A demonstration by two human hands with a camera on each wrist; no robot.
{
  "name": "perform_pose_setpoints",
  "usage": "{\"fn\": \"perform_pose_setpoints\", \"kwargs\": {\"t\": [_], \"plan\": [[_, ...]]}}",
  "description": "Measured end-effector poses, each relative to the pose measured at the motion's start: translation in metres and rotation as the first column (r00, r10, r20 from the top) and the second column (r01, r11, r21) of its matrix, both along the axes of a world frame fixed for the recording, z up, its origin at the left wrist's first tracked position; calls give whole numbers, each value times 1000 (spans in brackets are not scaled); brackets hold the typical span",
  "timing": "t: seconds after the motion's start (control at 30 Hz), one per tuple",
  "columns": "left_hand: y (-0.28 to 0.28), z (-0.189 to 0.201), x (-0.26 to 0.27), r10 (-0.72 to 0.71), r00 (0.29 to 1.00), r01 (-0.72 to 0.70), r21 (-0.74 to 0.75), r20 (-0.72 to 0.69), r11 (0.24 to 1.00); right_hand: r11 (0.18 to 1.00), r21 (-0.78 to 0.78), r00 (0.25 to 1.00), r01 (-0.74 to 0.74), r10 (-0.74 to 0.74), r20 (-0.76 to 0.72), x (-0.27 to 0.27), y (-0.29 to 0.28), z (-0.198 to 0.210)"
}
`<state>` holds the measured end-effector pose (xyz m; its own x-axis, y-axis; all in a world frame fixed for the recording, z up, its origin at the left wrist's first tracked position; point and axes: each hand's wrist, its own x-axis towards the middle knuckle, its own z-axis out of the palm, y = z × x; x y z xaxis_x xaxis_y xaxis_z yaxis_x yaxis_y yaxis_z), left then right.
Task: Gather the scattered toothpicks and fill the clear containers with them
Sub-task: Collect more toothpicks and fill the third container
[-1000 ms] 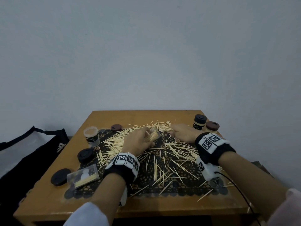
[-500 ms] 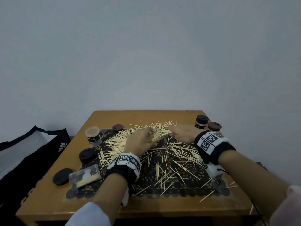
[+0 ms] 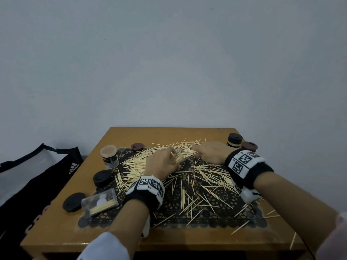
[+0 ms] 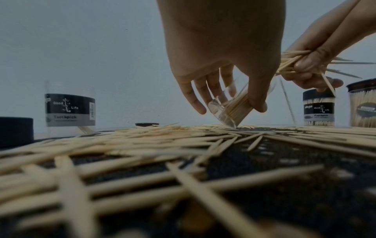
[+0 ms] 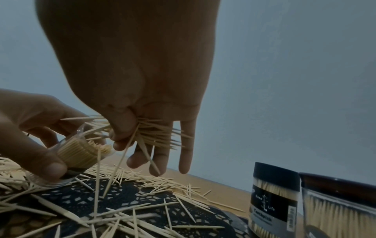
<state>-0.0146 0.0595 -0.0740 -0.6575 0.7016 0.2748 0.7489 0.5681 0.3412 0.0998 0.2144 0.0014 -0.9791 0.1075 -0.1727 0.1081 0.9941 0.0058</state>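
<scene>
At frame centre, the left hand grips a tilted clear container; the right hand pinches a toothpick bundle. Only the wrist views show toothpicks already inside.

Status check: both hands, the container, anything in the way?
Left hand grips the tilted clear container, part full. Right hand pinches a toothpick bundle at its mouth. Loose toothpicks litter the lace mat; nothing blocking.

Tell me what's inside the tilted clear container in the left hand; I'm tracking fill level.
The clear container holds a packed bundle of toothpicks; its base is hidden by the left hand.
</scene>
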Motion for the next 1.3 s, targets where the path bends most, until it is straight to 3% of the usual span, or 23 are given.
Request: {"fn": "perform_pose_setpoints", "kwargs": {"t": [0.4, 0.67, 0.9, 1.3], "plan": [[1, -3, -3, 37, 999, -38, 12, 24, 999, 990, -139, 1000, 10, -10, -1, 1, 6, 3], [0, -3, -3, -19, 999, 17, 45, 32, 999, 968, -237, 996, 85, -82, 23, 5, 5, 6], [4, 0, 3, -153, 985, 145, 93, 82, 985, 991, -110, 997, 76, -73, 33, 2, 4, 8], [3, 3, 5, -175, 982, 171, 57, 68, 984, 991, 135, 998, 19, -27, 54, -8, -10, 14]]}}
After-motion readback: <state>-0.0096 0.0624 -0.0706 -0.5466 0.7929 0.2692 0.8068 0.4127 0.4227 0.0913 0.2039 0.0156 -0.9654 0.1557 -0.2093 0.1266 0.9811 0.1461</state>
